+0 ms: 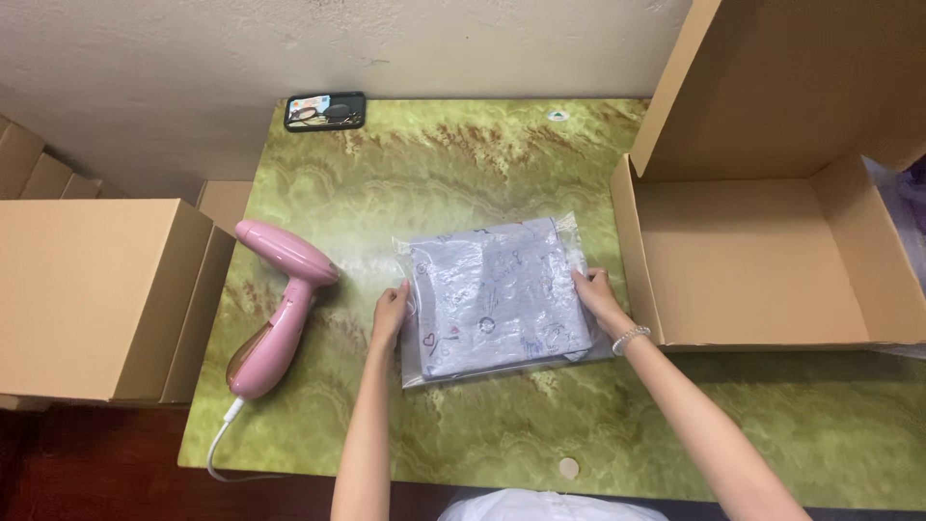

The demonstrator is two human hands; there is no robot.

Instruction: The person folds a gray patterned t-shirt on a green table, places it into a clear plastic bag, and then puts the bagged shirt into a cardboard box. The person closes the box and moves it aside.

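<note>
Packet: a folded pale printed garment (502,294) sealed in a clear plastic bag (575,236), lying flat near the middle of the bench, a little toward the right edge and closer to the near edge than the far one.
Left hand (391,311): its grip rests on the packet's left edge, fingers curled lightly against the plastic, not clenched around it.
Right hand (598,294): its grip presses the packet's right edge, fingers laid over the bag; a beaded bracelet (631,338) sits on the wrist.
Bench (405,174): a green marbled top with brown veining, its far edge against a rough pale wall (289,48); a small round pale disc (569,468) lies near the near edge.
Steamer: a pink handheld garment steamer (280,304) lies on its side by the left edge, just beside the left hand but apart from it, its white cord (220,444) dropping over the near-left corner.
Tray: a small dark tray (325,111) with small items, too small to tell, sits at the far-left corner.
Open box: a cardboard box (762,260) stands at the right edge with flaps up; its inside shows only bare cardboard.
Closed boxes: plain cardboard cartons (92,294) stand off the left edge, contents hidden.
Floor: dark reddish floor (87,463) shows below them.
</note>
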